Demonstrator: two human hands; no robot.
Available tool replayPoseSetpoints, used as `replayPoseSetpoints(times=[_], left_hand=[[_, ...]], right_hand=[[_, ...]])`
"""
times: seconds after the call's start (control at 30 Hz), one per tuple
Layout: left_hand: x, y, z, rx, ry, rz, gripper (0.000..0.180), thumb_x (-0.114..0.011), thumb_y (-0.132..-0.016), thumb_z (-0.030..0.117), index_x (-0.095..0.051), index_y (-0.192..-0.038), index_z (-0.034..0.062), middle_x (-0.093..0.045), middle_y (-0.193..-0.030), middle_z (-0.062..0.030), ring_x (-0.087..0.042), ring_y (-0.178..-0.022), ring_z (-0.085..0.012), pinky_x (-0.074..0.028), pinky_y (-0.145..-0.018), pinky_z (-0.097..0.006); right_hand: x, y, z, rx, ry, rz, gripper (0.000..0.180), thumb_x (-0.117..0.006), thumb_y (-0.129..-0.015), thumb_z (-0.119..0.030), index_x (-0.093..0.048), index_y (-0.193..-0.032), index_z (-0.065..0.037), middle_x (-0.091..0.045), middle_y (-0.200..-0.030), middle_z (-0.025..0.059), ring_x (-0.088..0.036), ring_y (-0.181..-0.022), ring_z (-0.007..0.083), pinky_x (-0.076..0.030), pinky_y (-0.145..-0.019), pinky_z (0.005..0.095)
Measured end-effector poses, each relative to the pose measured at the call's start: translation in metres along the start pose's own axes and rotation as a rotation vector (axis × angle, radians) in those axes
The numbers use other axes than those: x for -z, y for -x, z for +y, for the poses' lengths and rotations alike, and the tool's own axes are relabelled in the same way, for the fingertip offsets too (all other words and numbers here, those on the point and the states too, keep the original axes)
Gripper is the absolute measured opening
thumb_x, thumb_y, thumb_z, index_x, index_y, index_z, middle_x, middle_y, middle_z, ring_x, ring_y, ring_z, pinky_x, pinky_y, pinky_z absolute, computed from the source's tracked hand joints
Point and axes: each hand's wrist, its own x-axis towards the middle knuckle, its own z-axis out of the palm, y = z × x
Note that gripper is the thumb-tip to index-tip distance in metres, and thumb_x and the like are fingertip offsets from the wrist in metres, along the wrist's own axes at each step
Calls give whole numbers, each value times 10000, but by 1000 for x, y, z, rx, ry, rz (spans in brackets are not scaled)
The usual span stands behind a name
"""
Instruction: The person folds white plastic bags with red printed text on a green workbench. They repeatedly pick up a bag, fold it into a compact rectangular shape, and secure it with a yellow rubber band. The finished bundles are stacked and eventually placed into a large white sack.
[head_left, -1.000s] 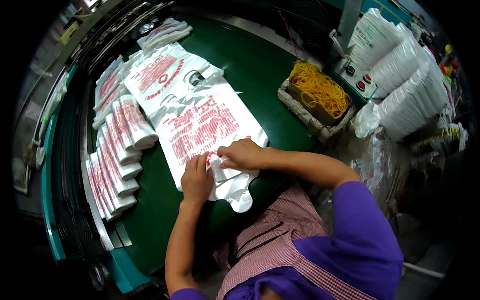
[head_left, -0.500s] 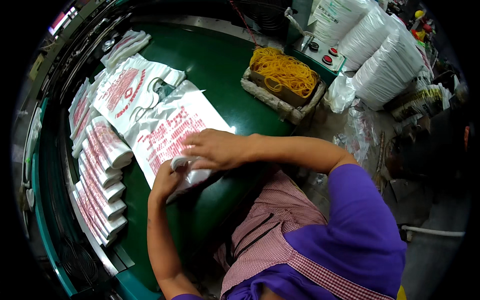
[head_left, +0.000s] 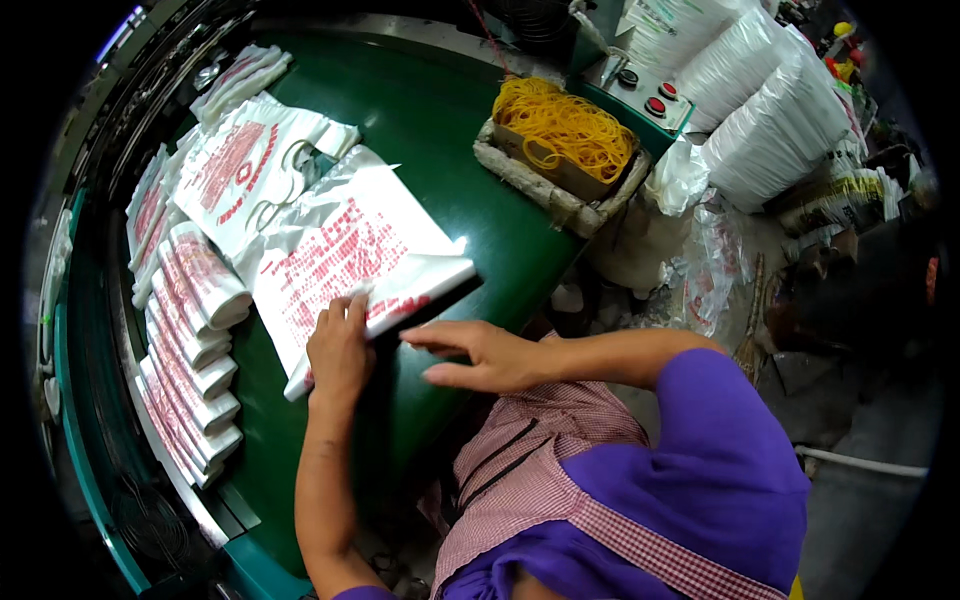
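Observation:
A stack of white plastic bags (head_left: 350, 240) with red print lies flat on the green table in front of me. Its near edge is turned up into a fold that runs toward the right. My left hand (head_left: 341, 345) grips this near edge, fingers over the fold; its thumb is mostly hidden. To the right, just off the edge, my right hand (head_left: 490, 357) holds nothing, with thumb and fingers apart. More printed bags (head_left: 235, 175) with looped handles lie behind the stack. Several rolled or folded bag bundles (head_left: 195, 350) overlap in a row along the left side.
A box of yellow rubber bands (head_left: 560, 125) sits at the table's far right edge, beside a control box (head_left: 635, 90) with red and black buttons. Large white sacks (head_left: 775, 130) stand beyond it. Clear plastic scraps (head_left: 705, 275) litter the floor. The green tabletop (head_left: 440, 130) ends near my apron.
My right hand has come off the bags and drawn back to the right, opening. The rolled near edge has loosened into a flatter fold. My left hand stays at that edge.

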Motion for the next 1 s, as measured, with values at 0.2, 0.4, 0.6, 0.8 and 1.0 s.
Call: replayPoseSetpoints(times=[0.2, 0.4, 0.6, 0.8, 1.0], left_hand=[[27, 26, -22, 38, 537, -188, 404, -615, -660, -22, -634, -1055, 65, -566, -1196, -149, -551, -1089, -338, -461, -896, -380], [38, 59, -33, -206, 438, -362, 329, -719, -664, 115, -691, -992, 102, -436, -1384, -150, -385, -1272, -402, -337, -1048, -450], [55, 52, -18, -303, 76, -168, 259, -669, -619, 94, -654, -877, 109, -619, -938, -79, -595, -867, -283, -469, -728, -388], [57, 5, -25, -214, 182, -512, 221, -688, -696, 149, -658, -894, 55, -422, -1409, -150, -380, -1293, -332, -263, -1045, -597], [44, 53, 5, -100, 194, -395, 304, -614, -623, 85, -606, -922, 30, -608, -1121, -196, -588, -958, -360, -487, -782, -461]], right_hand=[[65, -46, 35, -359, -1196, 152, 477, -612, -894, -174, -421, -1279, 34, -558, -1212, 188, -576, -1111, 270, -484, -949, 397], [55, -34, 3, -210, 25, -248, 659, -505, -718, 134, -468, -1331, -105, -494, -1339, 135, -488, -1230, 264, -384, -1042, 328], [71, -58, 4, 341, 968, -690, 521, -431, -913, -107, -418, -1395, -303, -369, -1473, 72, -339, -1358, 310, -314, -1103, 359], [90, -77, -3, 210, 1006, -866, 481, -473, -893, -166, -467, -1370, -231, -377, -1471, 73, -169, -1425, 318, -167, -1145, 469], [43, -51, -73, -213, 928, -730, 575, -589, -864, -389, -529, -1226, 54, -496, -1290, 272, -406, -1272, 402, -305, -1071, 471]])
